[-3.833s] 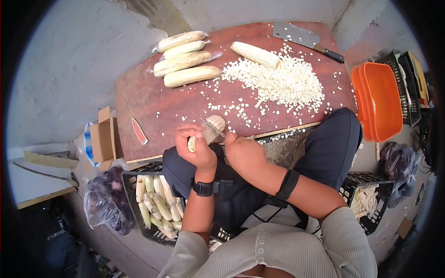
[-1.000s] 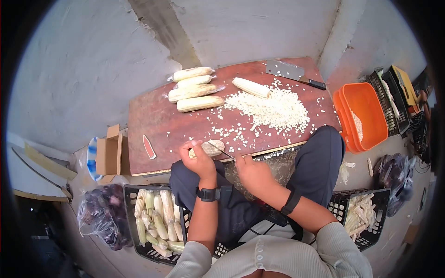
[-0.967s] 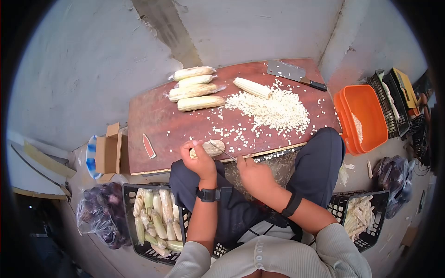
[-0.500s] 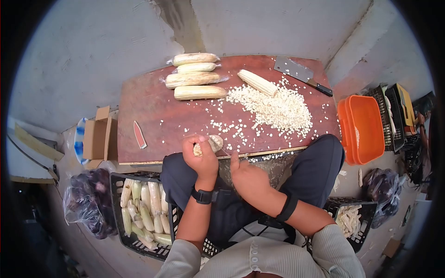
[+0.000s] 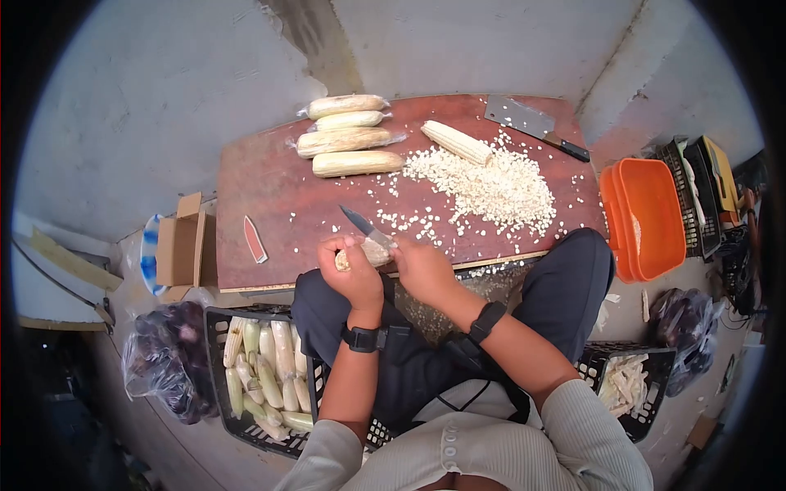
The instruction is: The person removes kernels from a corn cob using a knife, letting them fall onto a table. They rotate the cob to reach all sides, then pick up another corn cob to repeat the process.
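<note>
My left hand (image 5: 354, 274) is closed around an ear of corn (image 5: 376, 252) above the near edge of the table. My right hand (image 5: 423, 270) grips a small knife, its dark blade (image 5: 358, 221) pointing up and left just beyond the corn. The knife's handle is mostly hidden by my fingers. Past my hands, a heap of loose corn kernels (image 5: 516, 192) spreads over the red-brown tabletop (image 5: 295, 192). One husked ear (image 5: 456, 142) rests against the heap, and several wrapped ears (image 5: 350, 143) lie stacked in a row at the back left.
A cleaver (image 5: 520, 117) lies at the back right. On the left is a red, pale-edged pointed piece (image 5: 255, 239). An orange tub (image 5: 645, 217) stands right of the table. Black crates hold ears (image 5: 266, 368) at left and stripped cobs (image 5: 624, 385) at right. A cardboard box (image 5: 180, 250) sits left.
My right hand has moved up and left to the corn, and the knife blade now shows above it. The left hand keeps hold of the corn. The whole view has shifted slightly.
</note>
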A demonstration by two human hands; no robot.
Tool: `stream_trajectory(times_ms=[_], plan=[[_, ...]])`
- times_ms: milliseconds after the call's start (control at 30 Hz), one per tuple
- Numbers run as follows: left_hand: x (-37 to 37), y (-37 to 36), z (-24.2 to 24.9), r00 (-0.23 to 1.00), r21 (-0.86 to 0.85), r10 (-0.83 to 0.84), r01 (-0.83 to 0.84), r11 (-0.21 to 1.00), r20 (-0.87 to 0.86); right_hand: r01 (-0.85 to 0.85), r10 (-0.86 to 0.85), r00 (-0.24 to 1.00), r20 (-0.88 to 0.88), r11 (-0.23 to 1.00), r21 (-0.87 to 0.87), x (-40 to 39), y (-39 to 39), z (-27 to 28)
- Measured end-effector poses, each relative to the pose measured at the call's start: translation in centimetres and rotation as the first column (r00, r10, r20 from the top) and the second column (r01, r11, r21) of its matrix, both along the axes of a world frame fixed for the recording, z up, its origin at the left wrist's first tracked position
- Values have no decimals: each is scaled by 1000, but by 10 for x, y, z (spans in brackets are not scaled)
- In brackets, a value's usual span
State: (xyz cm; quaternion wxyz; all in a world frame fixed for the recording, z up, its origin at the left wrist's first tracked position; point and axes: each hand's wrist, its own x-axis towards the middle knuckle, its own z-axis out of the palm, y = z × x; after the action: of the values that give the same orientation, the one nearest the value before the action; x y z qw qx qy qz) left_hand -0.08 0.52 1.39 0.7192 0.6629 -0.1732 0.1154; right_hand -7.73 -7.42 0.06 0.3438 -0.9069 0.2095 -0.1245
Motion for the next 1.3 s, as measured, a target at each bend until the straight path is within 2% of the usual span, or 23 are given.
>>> stream_trajectory(times_ms=[67, 100, 167, 200, 300, 433, 500, 600, 700, 800, 900, 1000, 1100, 1300], plan=[[-2, -2, 0, 1000, -24, -2, 1, 1000, -9, 54, -70, 988, 139, 992, 117, -4, 0, -15], [-3, -2, 0, 1000, -28, 0, 0, 1000, -1, 38, -89, 986, 141, 944, 327, -6, -1, -16], [-4, 0, -3, 1000, -26, 7, -7, 1000, 9, -10, -116, 984, 136, 722, 692, -9, -4, -20], [-3, 1, -5, 1000, -22, 11, -10, 1000, 12, 47, -166, 981, 103, 712, 700, -11, -7, -23], [0, 5, -6, 998, -95, 23, -28, 995, -53, 194, -298, 954, 35, 700, 687, -20, -17, -29], [2, 6, -7, 994, -212, -26, 3, 977, -106, 129, -211, 975, 68, 788, 601, -37, -20, -26], [1, 5, -7, 996, -202, -21, 2, 979, -91, 113, -171, 984, 58, 833, 541, -42, -18, -24], [1, 5, -6, 996, -188, -12, -5, 982, -89, 161, -156, 986, -61, 779, 606, -46, -12, -16], [2, 5, -5, 994, -209, -19, -3, 978, -105, 161, -126, 987, -101, 782, 602, -46, -6, -3], [2, 5, -2, 994, -203, -12, -11, 979, -113, 150, -157, 987, -28, 861, 485, -44, -3, -11], [4, 5, -5, 996, -165, -2, -13, 986, -90, 160, -187, 982, 1, 847, 508, -45, -2, -13], [3, 3, -8, 996, -165, -6, -9, 986, -90, 174, -220, 974, 49, 874, 454, -45, -2, -9], [1, 0, -6, 996, -157, 2, -15, 988, -85, 136, -165, 985, 57, 930, 341, -44, -2, 1], [4, 0, -6, 997, -162, 7, -20, 987, -79, 134, -124, 991, -52, 943, 303, -42, -1, 13]])
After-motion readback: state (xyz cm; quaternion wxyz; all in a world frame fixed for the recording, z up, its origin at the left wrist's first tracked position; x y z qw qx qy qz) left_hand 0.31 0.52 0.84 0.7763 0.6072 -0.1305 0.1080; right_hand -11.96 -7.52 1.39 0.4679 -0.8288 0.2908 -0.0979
